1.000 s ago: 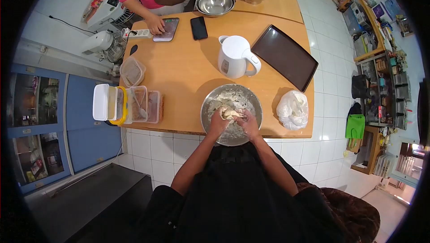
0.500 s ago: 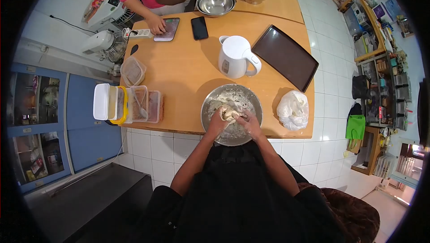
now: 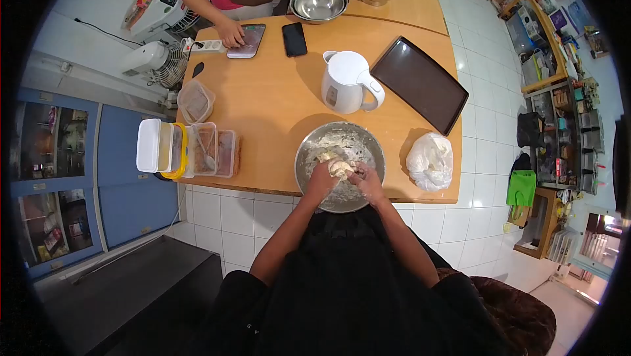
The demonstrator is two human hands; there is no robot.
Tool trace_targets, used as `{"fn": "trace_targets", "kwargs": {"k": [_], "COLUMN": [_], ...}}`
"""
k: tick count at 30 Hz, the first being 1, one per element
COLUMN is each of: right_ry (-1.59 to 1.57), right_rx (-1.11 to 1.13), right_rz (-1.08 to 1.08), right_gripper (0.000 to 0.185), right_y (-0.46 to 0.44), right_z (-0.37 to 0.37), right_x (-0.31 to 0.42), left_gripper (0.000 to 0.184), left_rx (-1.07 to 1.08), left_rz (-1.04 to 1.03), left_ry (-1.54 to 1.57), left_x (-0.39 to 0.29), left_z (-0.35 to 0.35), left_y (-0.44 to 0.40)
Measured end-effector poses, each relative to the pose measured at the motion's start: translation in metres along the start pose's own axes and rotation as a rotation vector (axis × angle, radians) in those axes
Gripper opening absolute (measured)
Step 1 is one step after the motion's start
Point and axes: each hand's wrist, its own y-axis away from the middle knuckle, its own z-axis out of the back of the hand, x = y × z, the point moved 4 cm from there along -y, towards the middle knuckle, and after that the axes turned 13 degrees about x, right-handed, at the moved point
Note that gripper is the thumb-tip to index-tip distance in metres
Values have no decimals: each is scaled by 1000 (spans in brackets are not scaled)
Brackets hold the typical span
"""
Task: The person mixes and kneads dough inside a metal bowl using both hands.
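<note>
A steel bowl [image 3: 372,146] with floury, sticky walls stands at the table's front edge, just ahead of my body. Inside it, a pale lump of dough [image 3: 340,169] is between my two hands. My left hand [image 3: 321,180] has its fingers curled against the dough's left side. From the right, my right hand [image 3: 367,182] presses the dough with fingers and thumb. Whitish residue clings to the fingers of both hands. The dough's underside is hidden.
Past the bowl are a white kettle [image 3: 346,81] and a dark tray [image 3: 420,83]. A white plastic bag [image 3: 430,161] lies right, tubs [image 3: 225,154] left. A person's hand [image 3: 231,33] touches a scale [image 3: 247,42] near a phone [image 3: 294,39]. Steel bowls [image 3: 319,3] stand at the back.
My fingers have shifted slightly around the dough, which now looks rounder and smoother on top. The whole view has moved a little.
</note>
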Motion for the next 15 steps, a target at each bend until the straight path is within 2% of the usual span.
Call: {"fn": "trace_targets", "kwargs": {"k": [5, 8, 11, 14, 15], "right_ry": [-37, 13, 647, 59, 53], "right_rx": [-5, -43, -221, -9, -26], "right_rz": [-87, -32, 86, -53, -49], "right_gripper": [42, 48, 48, 48, 47], "right_y": [1, 2, 2, 1, 3], "right_z": [1, -7, 3, -1, 0], "right_x": [1, 6, 1, 6, 9], "left_gripper": [39, 37, 34, 34, 35], "left_rx": [92, 149, 212, 220, 215], "left_rz": [42, 21, 70, 116, 123], "left_ry": [127, 298, 357, 401, 431], "left_x": [17, 31, 24, 22, 16], "left_z": [-9, -16, -16, -15, -15], "left_y": [-10, -16, -16, -12, -10]}}
